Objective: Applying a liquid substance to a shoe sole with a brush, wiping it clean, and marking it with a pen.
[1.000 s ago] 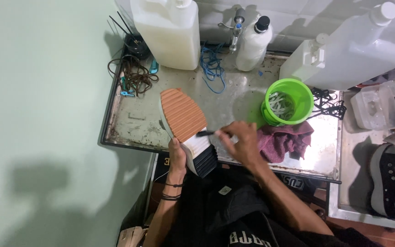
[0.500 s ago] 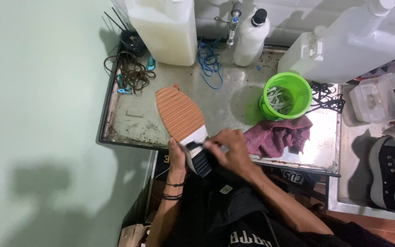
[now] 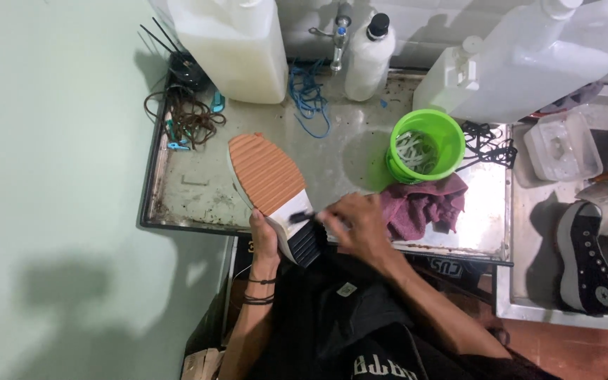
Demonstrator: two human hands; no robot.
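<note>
My left hand (image 3: 262, 233) grips a shoe (image 3: 269, 184) near its heel, sole turned up. The sole is orange and ribbed at the front, white in the middle and black at the heel. My right hand (image 3: 355, 224) is closed on a small dark brush (image 3: 300, 217) whose tip rests on the white part of the sole. The shoe lies over the front edge of a wet metal sink tray (image 3: 191, 190).
A green bucket (image 3: 425, 146) holding white laces stands right of the shoe, a maroon cloth (image 3: 422, 206) below it. Large white jugs (image 3: 233, 42), a bottle (image 3: 367, 53) and a tap (image 3: 339, 32) line the back. Tangled laces lie at left; a black high-top sneaker (image 3: 589, 260) at right.
My right hand has slid left along the sole with the brush, from the heel side toward the white middle. The shoe stays held by my left hand.
</note>
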